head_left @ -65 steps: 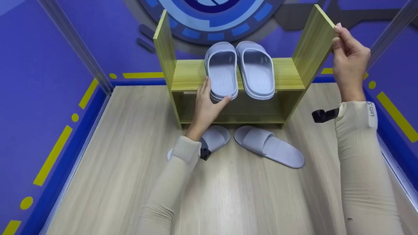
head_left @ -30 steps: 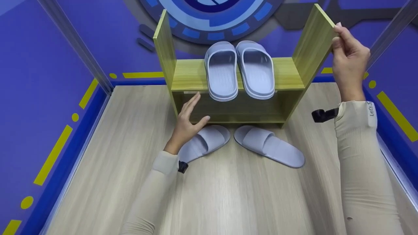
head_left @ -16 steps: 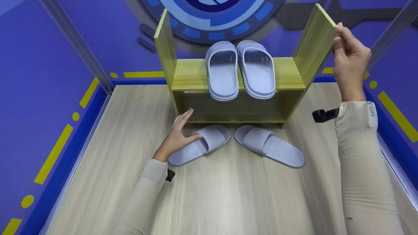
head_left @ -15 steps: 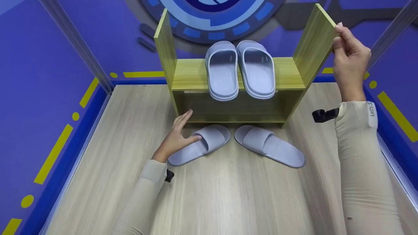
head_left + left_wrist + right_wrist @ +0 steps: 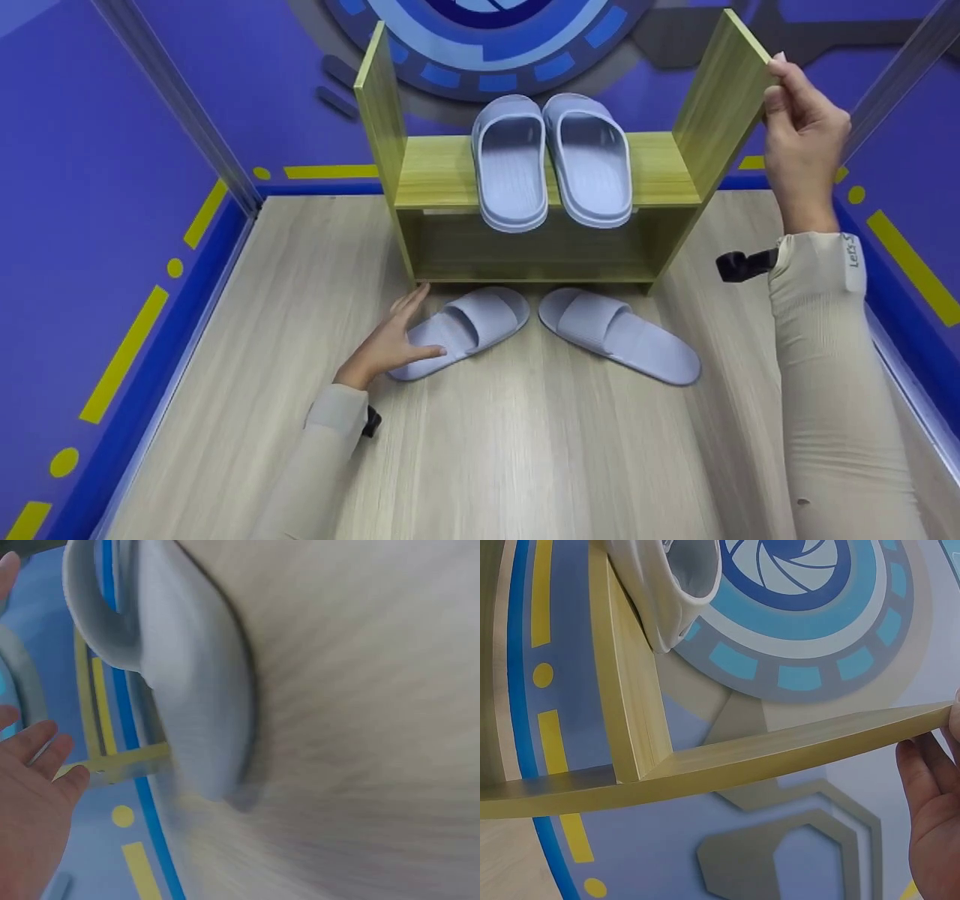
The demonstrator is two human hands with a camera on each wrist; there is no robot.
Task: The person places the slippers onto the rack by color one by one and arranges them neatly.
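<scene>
The left hand (image 5: 390,341), thumb and fingers spread, is the nearer one, close by the heel end of the left-lying slide sandal (image 5: 491,319) on the floor (image 5: 540,457); its long axis slants forward and rightward, toe toward the shoe rack (image 5: 439,172); the right hand (image 5: 808,142) pinches the rack's side panel (image 5: 716,109).

2 sleeved arms (image 5: 840,375), both stretched forward. Left hand (image 5: 391,341): low, fingers relaxed and extended, thumb spread wide of them. Right hand (image 5: 808,131): raised higher, pinching between thumb and fingers; outer fingers probably curled, partly hidden in head view.
</scene>
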